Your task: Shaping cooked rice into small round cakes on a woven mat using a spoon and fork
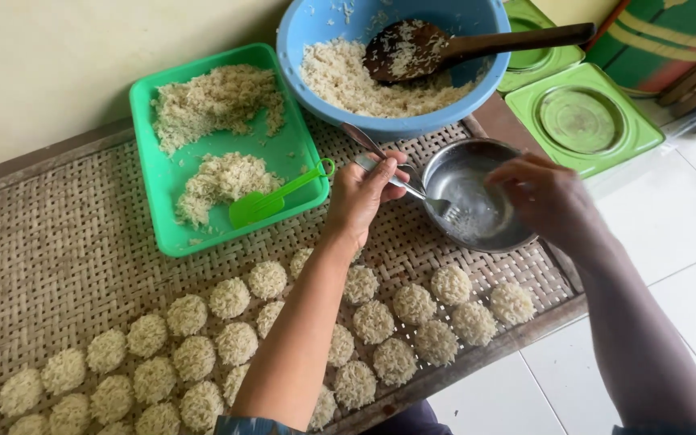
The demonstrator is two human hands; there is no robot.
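My left hand (362, 196) grips a metal fork (412, 190) by its handle, with the tines reaching into a small steel bowl (462, 163) that holds a little water and some rice grains. My right hand (543, 195) hovers over the bowl's right side with fingers curled together; what it holds, if anything, is hidden. Both hands are above a woven bamboo mat (58, 250). Several round flat rice cakes (374, 321) lie in rows on the mat in front of me.
A green tray (151, 173) holds two heaps of cooked rice and a green plastic scoop (271, 200). Behind it, a blue basin (304, 36) holds rice and a dark wooden spoon (461, 44). Two green lidded boxes (582, 121) sit at the right on white floor tiles.
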